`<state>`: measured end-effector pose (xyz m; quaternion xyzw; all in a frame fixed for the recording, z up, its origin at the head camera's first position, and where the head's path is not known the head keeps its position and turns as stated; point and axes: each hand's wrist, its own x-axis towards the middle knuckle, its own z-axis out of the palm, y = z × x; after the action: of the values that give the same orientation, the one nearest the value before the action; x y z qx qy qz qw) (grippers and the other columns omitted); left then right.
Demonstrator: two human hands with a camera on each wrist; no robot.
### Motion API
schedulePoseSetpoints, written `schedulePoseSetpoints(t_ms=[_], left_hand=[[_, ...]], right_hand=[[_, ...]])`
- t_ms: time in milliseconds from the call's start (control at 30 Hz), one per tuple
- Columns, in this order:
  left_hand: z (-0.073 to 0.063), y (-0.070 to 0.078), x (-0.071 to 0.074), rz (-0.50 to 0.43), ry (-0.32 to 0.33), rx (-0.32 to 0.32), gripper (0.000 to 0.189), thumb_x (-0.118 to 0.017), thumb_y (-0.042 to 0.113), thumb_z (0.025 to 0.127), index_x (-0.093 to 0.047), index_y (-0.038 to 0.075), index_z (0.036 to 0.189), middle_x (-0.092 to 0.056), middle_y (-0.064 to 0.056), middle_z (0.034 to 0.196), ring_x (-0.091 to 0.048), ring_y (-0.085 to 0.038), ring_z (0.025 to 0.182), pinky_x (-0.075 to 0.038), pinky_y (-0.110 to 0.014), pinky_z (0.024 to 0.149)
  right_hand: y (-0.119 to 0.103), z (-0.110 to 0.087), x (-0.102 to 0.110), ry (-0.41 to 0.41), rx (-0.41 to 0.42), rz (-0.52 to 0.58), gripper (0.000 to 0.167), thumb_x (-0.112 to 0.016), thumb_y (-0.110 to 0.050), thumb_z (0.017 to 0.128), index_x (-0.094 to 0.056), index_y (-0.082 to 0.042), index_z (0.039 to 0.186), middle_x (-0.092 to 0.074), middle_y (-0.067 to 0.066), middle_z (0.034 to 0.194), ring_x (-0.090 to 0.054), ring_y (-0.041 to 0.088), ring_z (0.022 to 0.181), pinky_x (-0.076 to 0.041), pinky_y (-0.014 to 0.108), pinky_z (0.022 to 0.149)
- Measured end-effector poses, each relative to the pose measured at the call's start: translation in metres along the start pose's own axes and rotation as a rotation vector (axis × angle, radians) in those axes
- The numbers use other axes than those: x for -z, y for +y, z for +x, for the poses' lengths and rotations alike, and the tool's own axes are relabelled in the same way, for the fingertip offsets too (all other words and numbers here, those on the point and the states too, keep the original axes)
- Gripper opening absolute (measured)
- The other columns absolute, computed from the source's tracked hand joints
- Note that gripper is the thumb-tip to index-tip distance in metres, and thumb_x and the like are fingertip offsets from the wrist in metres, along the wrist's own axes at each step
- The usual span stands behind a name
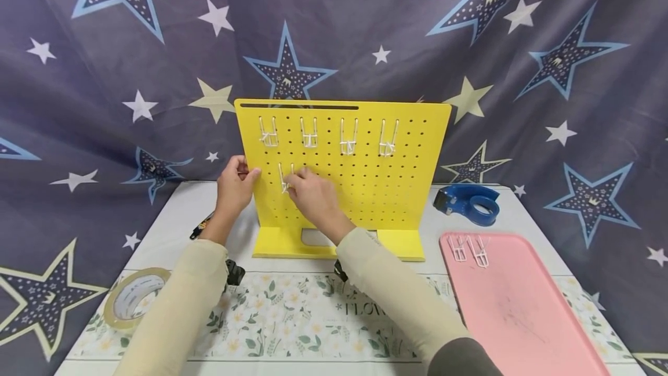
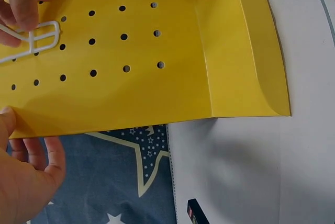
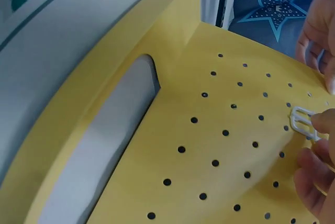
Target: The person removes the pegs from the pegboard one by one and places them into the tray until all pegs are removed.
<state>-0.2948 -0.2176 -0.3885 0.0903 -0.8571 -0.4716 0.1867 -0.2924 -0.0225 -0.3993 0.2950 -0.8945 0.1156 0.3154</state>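
A yellow pegboard (image 1: 386,190) stands upright on its base in the head view. My left hand (image 1: 235,190) grips its left edge, thumb on the front and fingers behind, as the left wrist view also shows. My right hand (image 1: 315,196) pinches a white wire pegboard hook (image 2: 46,36) against the front of the board, below the top row. Its two prongs point up towards the holes; the fingers partly cover its lower end in the head view. Several matching hooks, among them a hook (image 1: 348,138) near the middle, hang in a row along the top.
At the right, a pink tray (image 1: 511,300) carries two more white hooks (image 1: 478,252). Behind it sits a blue tape dispenser (image 1: 469,202). A tape roll (image 1: 117,300) lies at the front left, and a dark, slim tool (image 1: 200,226) lies beside the left forearm. A star-patterned curtain hangs behind.
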Motion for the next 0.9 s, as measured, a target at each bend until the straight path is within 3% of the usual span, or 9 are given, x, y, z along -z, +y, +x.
schedulePoseSetpoints(t_ms=[167,500,900], left_hand=[[0.001,0.0,-0.001,0.002,0.003,-0.026,0.028,-0.064,0.018,0.102,-0.054,0.005,0.124,-0.063,-0.014,0.113,-0.063,-0.027,0.104,-0.052,-0.036,0.088],[-0.001,-0.001,0.0,-0.004,0.002,-0.035,0.028,-0.064,0.018,0.101,-0.055,0.005,0.124,-0.064,-0.016,0.115,-0.065,-0.03,0.106,-0.052,-0.039,0.089],[-0.001,-0.001,0.001,-0.006,0.006,-0.027,0.027,-0.063,0.017,0.101,-0.055,0.005,0.123,-0.064,-0.016,0.116,-0.066,-0.03,0.107,-0.052,-0.039,0.09]], right_hand=[[-0.003,0.001,-0.002,0.061,-0.032,0.0,0.013,-0.071,-0.024,0.096,-0.079,-0.027,0.106,-0.069,-0.006,0.093,-0.059,0.009,0.06,-0.043,0.021,0.046],[-0.013,0.002,-0.006,0.072,-0.133,-0.006,0.012,-0.071,-0.027,0.097,-0.08,-0.03,0.104,-0.072,-0.009,0.093,-0.064,0.007,0.063,-0.046,0.021,0.048],[-0.018,-0.001,-0.006,0.127,-0.122,-0.032,0.01,-0.071,-0.027,0.096,-0.08,-0.029,0.101,-0.076,-0.006,0.094,-0.066,0.008,0.063,-0.046,0.021,0.046]])
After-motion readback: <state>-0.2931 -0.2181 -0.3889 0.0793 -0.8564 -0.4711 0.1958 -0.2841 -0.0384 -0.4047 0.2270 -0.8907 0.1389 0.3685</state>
